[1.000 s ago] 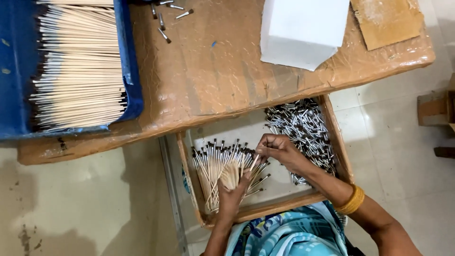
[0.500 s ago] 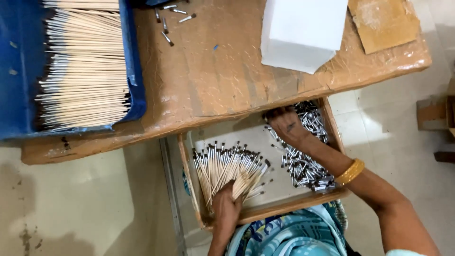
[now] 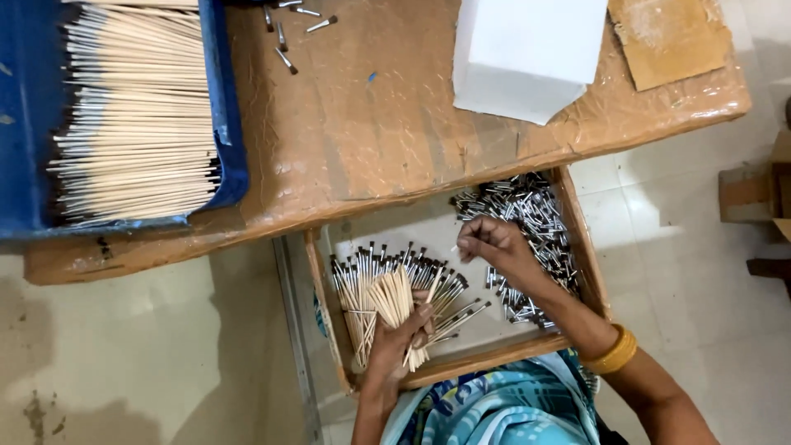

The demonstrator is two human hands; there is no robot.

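Gripping a fan of wooden sticks (image 3: pixel 394 306) in our left hand (image 3: pixel 395 346) over the drawer (image 3: pixel 461 367), we pinch one metal ferrule (image 3: pixel 527 222) with our right hand (image 3: pixel 494 247) by the drawer's right edge, seating it squarely.

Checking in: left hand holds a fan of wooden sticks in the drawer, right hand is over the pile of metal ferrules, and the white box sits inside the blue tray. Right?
Not quite. The head view shows the white box on the brown tabletop, outside the blue tray. The rest holds: left hand grips the wooden sticks, right hand is over the metal ferrules.
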